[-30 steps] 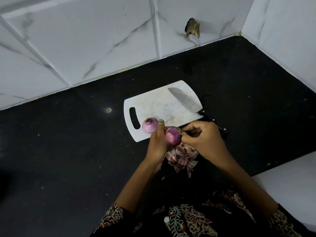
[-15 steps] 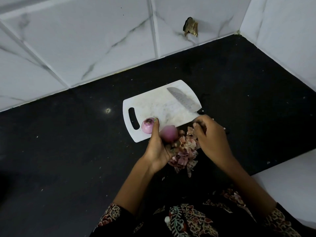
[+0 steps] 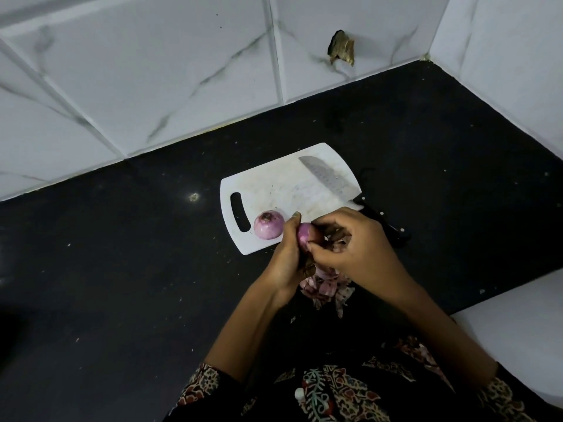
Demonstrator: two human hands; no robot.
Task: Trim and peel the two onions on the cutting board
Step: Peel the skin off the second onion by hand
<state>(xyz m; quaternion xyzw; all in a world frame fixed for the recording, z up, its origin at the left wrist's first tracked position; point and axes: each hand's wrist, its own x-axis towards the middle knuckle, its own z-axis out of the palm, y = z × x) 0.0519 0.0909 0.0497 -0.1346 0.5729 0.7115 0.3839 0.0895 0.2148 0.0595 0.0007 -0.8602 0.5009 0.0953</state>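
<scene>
Since half a second ago the right hand [image 3: 356,242] has come back from the peel pile onto the onion; a second ago it was in much the same spot, so this reads as another peeling pass. Head view, the only one: left hand [image 3: 288,254] grips the held onion [image 3: 304,236] from its left side, thumb up beside it, fingers curled under. Right hand closes in from the right, fingertips pinching at the onion's skin; whether a strip is already lifted is too small to tell. The held onion sits between both hands, just over the near edge of the cutting board [image 3: 274,181]. Second onion [image 3: 269,224] rests on the board beside the handle slot, cut end up, just left of the left thumb, untouched. Knife [image 3: 329,178] lies flat on the board's right part, blade pointing away, handle off the edge onto the dark desk [image 3: 122,269]. Peel scraps [image 3: 326,287] are heaped on the desk below the hands. Judgement: the right hand is the working one, onion immediately to its left, so the pull likely goes rightward and down to the pile.
</scene>
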